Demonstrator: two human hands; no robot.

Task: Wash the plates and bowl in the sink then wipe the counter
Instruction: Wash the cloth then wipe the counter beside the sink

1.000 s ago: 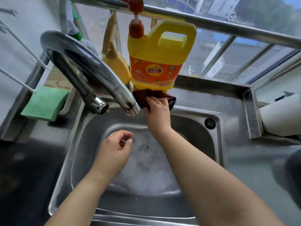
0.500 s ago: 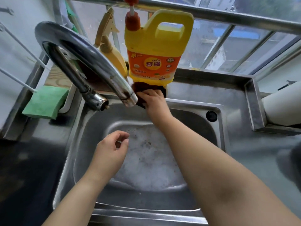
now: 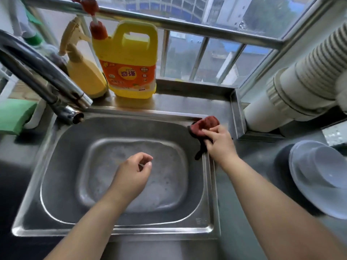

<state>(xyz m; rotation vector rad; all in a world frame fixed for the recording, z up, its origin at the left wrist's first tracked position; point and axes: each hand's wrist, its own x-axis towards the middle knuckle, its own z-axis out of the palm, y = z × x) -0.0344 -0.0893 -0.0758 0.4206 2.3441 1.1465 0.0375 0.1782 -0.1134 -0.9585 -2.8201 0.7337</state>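
Steel sink [image 3: 33, 186]: stainless basin under and around the left hand, a shallow foamy film of water on its floor, no dishes visible in it.
Counter [image 3: 249, 166]: grey steel surface to the right of the right hand, running back to the raised ledge beyond it.
Plates and bowl [image 3: 319, 177]: white stack well to the right of the right hand, a bowl sitting on at least 1 plate; how many plates I cannot tell.
Detergent jug [image 3: 129, 72]: yellow, standing beyond both hands on the back ledge, beside a yellow spray bottle [image 3: 82, 72].
Right hand [image 3: 219, 143]: fingers closed on the cloth, pressing it against the sink's far right corner.
Left hand [image 3: 131, 175]: hovering over the basin, fingers loosely curled, thumb close to forefinger, holding nothing that I can make out.
Cloth [image 3: 204, 124]: dark red rag, bunched under the right fingertips, a tail hanging over the rim.
Step in hand: judged to be the wiping stage, since the dishes sit out of the sink.
Next move: probably sweeping the cloth rightward over the counter with steady pressure, keeping clear of the stack.
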